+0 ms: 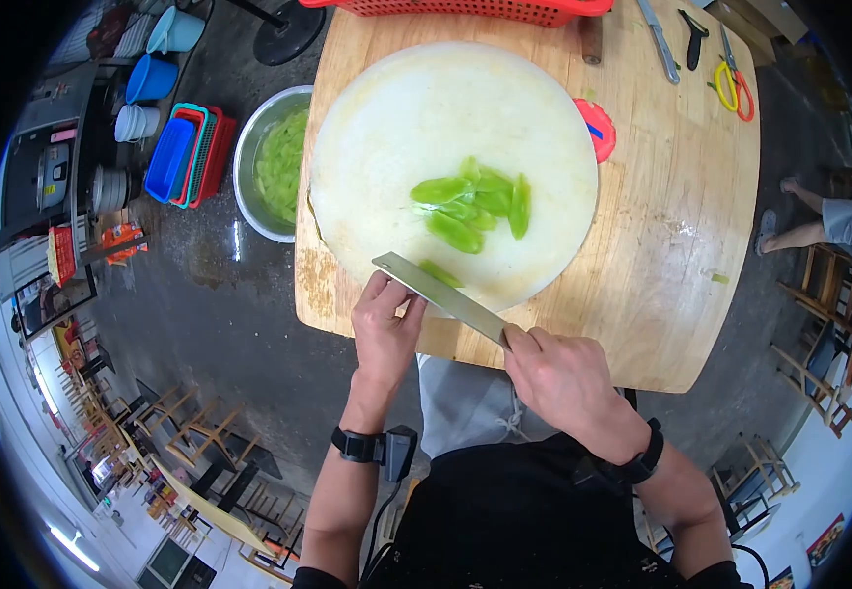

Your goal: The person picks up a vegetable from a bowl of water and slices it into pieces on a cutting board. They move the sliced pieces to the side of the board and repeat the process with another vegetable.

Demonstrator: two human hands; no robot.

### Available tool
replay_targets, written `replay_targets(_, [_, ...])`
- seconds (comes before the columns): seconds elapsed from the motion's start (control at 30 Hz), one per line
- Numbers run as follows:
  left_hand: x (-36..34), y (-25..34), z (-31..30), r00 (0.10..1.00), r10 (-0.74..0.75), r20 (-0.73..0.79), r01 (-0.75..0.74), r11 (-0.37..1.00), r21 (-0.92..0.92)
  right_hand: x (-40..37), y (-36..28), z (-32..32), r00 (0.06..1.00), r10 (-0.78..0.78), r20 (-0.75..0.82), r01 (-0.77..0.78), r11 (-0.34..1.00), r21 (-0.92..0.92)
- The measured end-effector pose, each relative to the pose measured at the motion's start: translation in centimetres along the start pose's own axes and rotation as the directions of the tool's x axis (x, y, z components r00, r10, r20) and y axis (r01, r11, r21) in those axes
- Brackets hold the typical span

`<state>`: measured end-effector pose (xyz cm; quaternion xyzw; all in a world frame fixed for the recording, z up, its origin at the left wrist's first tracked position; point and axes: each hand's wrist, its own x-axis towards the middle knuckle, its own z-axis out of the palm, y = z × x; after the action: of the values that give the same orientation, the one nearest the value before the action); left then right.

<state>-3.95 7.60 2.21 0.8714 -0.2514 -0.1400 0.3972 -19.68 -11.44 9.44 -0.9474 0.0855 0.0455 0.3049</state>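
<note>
My right hand grips the handle of a cleaver, whose broad blade slants up to the left over the near edge of a round white cutting board. My left hand is closed, fingers curled against the blade near its far end; whatever they pinch is hidden. Just beyond the blade lies a green vegetable slice. Farther up the board, several thin, bright green vegetable slices lie in a loose, overlapping group.
A metal basin of green slices stands left of the wooden table. On the table are a red basket, a knife, a peeler, scissors and a red item beside the board. At right, a person's legs show.
</note>
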Motion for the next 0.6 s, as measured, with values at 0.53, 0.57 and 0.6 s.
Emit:
replay_targets(0.53, [0.23,0.63,0.33,0.995,-0.089,-0.038,0.084,0.989,-0.122,-0.22,-0.09,-0.79,0.999,0.023,0.038,-0.022,1.000,-0.017])
replay_targets(0.57, [0.23,0.56,0.33,0.995,-0.095,-0.037,0.090,0.988,-0.122,-0.20,-0.05,-0.85,0.999,0.018,0.043,-0.017,0.999,-0.027])
replay_targets(0.6, [0.18,0.48,0.42,0.995,-0.096,-0.038,0.091,0.989,-0.120,-0.23,-0.02,-0.86,0.999,0.013,0.049,-0.011,0.999,-0.037])
